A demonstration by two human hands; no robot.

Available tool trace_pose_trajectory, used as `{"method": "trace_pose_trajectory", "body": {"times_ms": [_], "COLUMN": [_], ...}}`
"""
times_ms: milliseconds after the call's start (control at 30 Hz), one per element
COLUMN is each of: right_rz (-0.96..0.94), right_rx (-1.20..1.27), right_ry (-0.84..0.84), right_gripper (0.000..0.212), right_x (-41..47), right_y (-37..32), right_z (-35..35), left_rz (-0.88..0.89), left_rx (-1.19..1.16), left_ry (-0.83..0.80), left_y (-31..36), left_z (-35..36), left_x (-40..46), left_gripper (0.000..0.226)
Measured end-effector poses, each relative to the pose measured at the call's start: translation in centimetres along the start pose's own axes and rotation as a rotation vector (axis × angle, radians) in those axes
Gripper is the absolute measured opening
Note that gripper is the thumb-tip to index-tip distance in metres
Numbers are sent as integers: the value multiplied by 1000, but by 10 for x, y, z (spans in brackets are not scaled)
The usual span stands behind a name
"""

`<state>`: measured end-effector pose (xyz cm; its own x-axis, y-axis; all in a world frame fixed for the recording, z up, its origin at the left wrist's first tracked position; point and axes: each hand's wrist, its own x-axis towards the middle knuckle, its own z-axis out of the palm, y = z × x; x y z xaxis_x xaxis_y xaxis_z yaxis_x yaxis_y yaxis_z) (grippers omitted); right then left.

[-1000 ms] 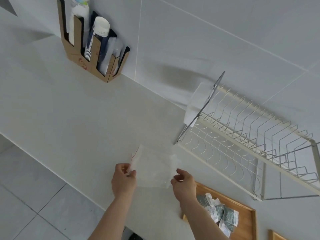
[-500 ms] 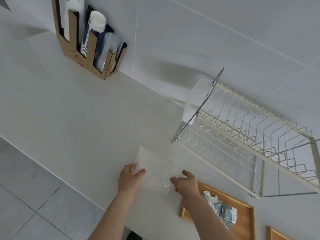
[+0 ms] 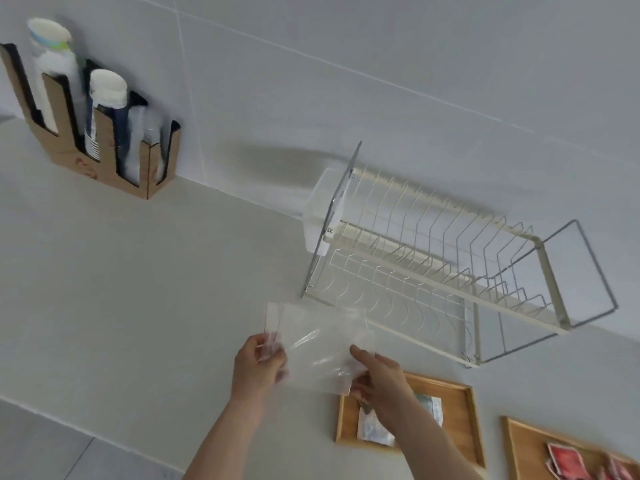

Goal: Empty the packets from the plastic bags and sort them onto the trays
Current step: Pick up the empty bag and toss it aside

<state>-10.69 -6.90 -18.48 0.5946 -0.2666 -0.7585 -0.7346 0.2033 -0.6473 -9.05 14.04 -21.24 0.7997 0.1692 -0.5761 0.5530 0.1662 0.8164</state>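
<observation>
A clear, empty-looking plastic bag (image 3: pixel 320 337) with a red zip line is held above the white counter. My left hand (image 3: pixel 258 367) pinches its left end. My right hand (image 3: pixel 379 374) grips its lower right corner. Just right of the bag lies a wooden tray (image 3: pixel 464 414) with grey-green and white packets (image 3: pixel 375 429), partly hidden by my right forearm. At the bottom right edge a second wooden tray (image 3: pixel 523 448) holds red packets (image 3: pixel 568 462).
A white wire dish rack (image 3: pixel 446 271) stands behind the trays against the tiled wall. At the far left a cardboard holder (image 3: pixel 100 161) carries stacks of paper cups. The counter's front edge (image 3: pixel 86 434) runs at lower left, with floor tiles beyond.
The view has swung right, bringing the second tray with red packets into sight. Both hands still hold the bag, which is now spread lengthwise between them and lifted slightly.
</observation>
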Motion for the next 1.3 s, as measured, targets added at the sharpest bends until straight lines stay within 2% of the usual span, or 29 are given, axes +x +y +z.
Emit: {"method": "trace_pose_trajectory", "body": {"times_ms": [133, 200, 333, 500, 733, 967, 1100, 1300], "right_rz": [-66, -92, -143, -182, -197, -222, -234, -229], "right_rx": [18, 31, 123, 136, 203, 350, 453, 586], "right_ry": [39, 80, 160, 234, 462, 604, 652, 754], "right_gripper": [23, 18, 25, 26, 43, 30, 18, 27], "right_x": [-8, -10, -15, -26, -48, -69, -93, -134], "right_y": [0, 3, 9, 19, 39, 85, 118, 189], "right_z": [-36, -55, -101, -164, -283, -435, -521, -632], "left_rz": [24, 16, -4, 83, 138, 227, 346, 404], "left_rx": [58, 96, 234, 473, 533, 635, 732, 827], "left_ry": [-84, -131, -202, -232, -323, -365, -455, -707], "left_y": [4, 4, -4, -20, -46, -89, -120, -185], "left_z": [33, 52, 93, 141, 242, 367, 437, 525], "left_x": [-9, -14, -30, -54, -112, -207, -268, -337], "left_gripper": [22, 22, 17, 19, 26, 35, 32, 15]}}
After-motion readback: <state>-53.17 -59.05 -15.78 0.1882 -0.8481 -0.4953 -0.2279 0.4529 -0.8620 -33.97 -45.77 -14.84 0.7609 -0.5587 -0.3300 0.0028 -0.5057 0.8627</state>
